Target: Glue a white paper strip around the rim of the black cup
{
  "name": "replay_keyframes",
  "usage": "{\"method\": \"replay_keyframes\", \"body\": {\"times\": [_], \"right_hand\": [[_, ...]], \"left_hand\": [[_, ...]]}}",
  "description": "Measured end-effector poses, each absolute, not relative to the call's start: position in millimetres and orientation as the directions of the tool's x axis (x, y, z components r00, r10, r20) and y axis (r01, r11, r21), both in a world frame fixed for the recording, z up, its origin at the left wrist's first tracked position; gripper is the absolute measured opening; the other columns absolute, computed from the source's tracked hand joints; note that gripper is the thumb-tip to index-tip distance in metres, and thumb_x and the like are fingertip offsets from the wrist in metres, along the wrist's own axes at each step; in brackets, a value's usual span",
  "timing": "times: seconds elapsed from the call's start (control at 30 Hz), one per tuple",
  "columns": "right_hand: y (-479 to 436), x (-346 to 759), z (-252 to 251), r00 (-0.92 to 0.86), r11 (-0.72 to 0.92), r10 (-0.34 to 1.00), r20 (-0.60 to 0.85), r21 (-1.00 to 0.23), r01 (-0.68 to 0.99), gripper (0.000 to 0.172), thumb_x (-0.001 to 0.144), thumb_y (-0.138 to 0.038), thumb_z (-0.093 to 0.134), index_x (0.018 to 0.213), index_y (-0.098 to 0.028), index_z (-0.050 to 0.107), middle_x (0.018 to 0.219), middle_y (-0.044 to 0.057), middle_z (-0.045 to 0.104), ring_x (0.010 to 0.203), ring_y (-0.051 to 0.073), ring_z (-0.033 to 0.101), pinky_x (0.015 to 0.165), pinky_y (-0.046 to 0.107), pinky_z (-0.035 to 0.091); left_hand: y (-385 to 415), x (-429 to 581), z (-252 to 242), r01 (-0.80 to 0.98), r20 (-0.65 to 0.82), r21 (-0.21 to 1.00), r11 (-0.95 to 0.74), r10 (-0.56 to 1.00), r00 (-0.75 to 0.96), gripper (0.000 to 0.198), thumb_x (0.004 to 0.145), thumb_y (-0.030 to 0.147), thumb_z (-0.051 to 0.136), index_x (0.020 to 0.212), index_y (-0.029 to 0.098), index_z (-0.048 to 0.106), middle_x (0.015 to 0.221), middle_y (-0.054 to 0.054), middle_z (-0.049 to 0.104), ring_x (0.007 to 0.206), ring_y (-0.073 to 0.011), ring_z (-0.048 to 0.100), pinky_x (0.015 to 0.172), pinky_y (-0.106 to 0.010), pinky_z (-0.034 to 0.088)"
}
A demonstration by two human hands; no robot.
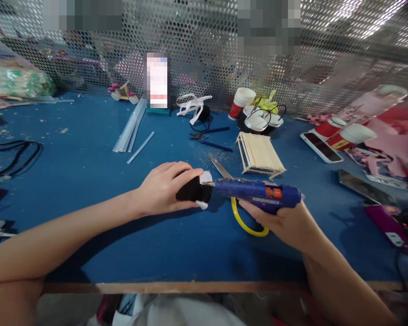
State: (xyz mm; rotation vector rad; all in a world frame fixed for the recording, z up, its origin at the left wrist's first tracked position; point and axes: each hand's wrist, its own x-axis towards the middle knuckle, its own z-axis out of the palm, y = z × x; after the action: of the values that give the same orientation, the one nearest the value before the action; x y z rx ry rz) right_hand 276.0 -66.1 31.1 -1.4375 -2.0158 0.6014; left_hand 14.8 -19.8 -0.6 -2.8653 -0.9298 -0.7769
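My left hand (166, 188) is closed round a small black piece with white edges (192, 189), lying low over the blue table. In my right hand (289, 224) is a blue hot glue gun (245, 190) with an orange part and a small red light. Its metal nozzle points left and meets the white edge of the black piece; whether it touches I cannot tell. Under the glue gun lies a pair of scissors with yellow handles (240, 222), blades toward the back. Part of the scissors is hidden by the gun and my right hand.
Beyond my hands are a stick-built bench (261, 151), blue-handled pliers (214, 139), clear glue sticks (131, 127) and a propped phone (158, 81). Paper cups (243, 102) stand by the perforated metal screen. A white phone (321, 147) and pink scraps (394, 140) lie right; black cable (13, 156) left.
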Motion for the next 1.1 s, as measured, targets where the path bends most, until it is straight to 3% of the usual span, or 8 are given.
{"method": "replay_keyframes", "body": {"times": [0.2, 0.47, 0.67, 0.83, 0.97, 1.1], "right_hand": [[-67.2, 272.5, 30.2, -0.239, 0.262, 0.962, 0.131, -0.688, 0.677, 0.010, 0.071, -0.032, 0.061, 0.076, -0.024, 0.060, 0.064, 0.000, 0.065, 0.058, 0.018, 0.062, 0.056, 0.029, 0.053], [-68.1, 274.7, 30.7, -0.242, 0.241, 0.965, 0.103, -0.711, 0.660, 0.013, 0.072, -0.033, 0.062, 0.073, -0.022, 0.056, 0.062, -0.001, 0.064, 0.057, 0.017, 0.061, 0.055, 0.028, 0.053], [-64.3, 275.0, 34.4, -0.200, 0.246, 0.968, 0.149, -0.705, 0.665, 0.010, 0.070, -0.031, 0.064, 0.072, -0.021, 0.062, 0.062, 0.001, 0.065, 0.057, 0.018, 0.061, 0.059, 0.031, 0.054], [-64.8, 275.8, 36.3, -0.222, 0.243, 0.967, 0.128, -0.735, 0.633, 0.011, 0.071, -0.030, 0.063, 0.066, -0.021, 0.060, 0.056, -0.001, 0.062, 0.052, 0.015, 0.059, 0.055, 0.028, 0.053], [-64.4, 275.6, 37.3, -0.140, 0.126, 0.989, 0.052, -0.790, 0.600, 0.011, 0.071, -0.029, 0.063, 0.067, -0.020, 0.057, 0.044, -0.005, 0.053, 0.040, 0.012, 0.052, 0.043, 0.023, 0.048], [-64.8, 275.2, 38.2, -0.192, 0.168, 0.979, 0.067, -0.799, 0.577, 0.012, 0.070, -0.028, 0.064, 0.065, -0.020, 0.057, 0.055, -0.002, 0.059, 0.049, 0.013, 0.056, 0.054, 0.025, 0.051]], "left_hand": [[-19.6, 15.5, -1.1, 0.565, 0.457, 0.114, -0.817, 0.548, 0.700, 0.059, 0.076, 0.056, 0.050, 0.120, 0.016, 0.046, 0.107, -0.013, 0.059, 0.097, -0.0228, 0.058, 0.081, -0.035, 0.047], [-18.2, 14.2, -2.2, 0.556, 0.465, 0.125, -0.822, 0.544, 0.699, 0.059, 0.075, 0.055, 0.051, 0.120, 0.016, 0.046, 0.108, -0.013, 0.059, 0.097, -0.0227, 0.058, 0.081, -0.035, 0.048], [-17.0, 13.7, -0.9, 0.546, 0.461, 0.210, -0.811, 0.575, 0.676, 0.061, 0.073, 0.054, 0.054, 0.121, 0.017, 0.045, 0.107, -0.013, 0.058, 0.099, -0.0226, 0.056, 0.083, -0.035, 0.047], [-17.2, 14.3, 1.1, 0.537, 0.465, 0.300, -0.789, 0.612, 0.639, 0.061, 0.072, 0.053, 0.057, 0.120, 0.017, 0.045, 0.106, -0.013, 0.058, 0.096, -0.0221, 0.057, 0.080, -0.034, 0.049], [-17.9, 14.5, 1.8, 0.524, 0.482, 0.306, -0.795, 0.604, 0.635, 0.063, 0.071, 0.052, 0.059, 0.120, 0.015, 0.045, 0.107, -0.014, 0.058, 0.099, -0.0232, 0.056, 0.081, -0.035, 0.048], [-17.9, 14.3, 1.8, 0.513, 0.488, 0.326, -0.794, 0.606, 0.628, 0.062, 0.070, 0.051, 0.060, 0.119, 0.015, 0.046, 0.107, -0.014, 0.058, 0.098, -0.0230, 0.056, 0.081, -0.035, 0.049]]}}
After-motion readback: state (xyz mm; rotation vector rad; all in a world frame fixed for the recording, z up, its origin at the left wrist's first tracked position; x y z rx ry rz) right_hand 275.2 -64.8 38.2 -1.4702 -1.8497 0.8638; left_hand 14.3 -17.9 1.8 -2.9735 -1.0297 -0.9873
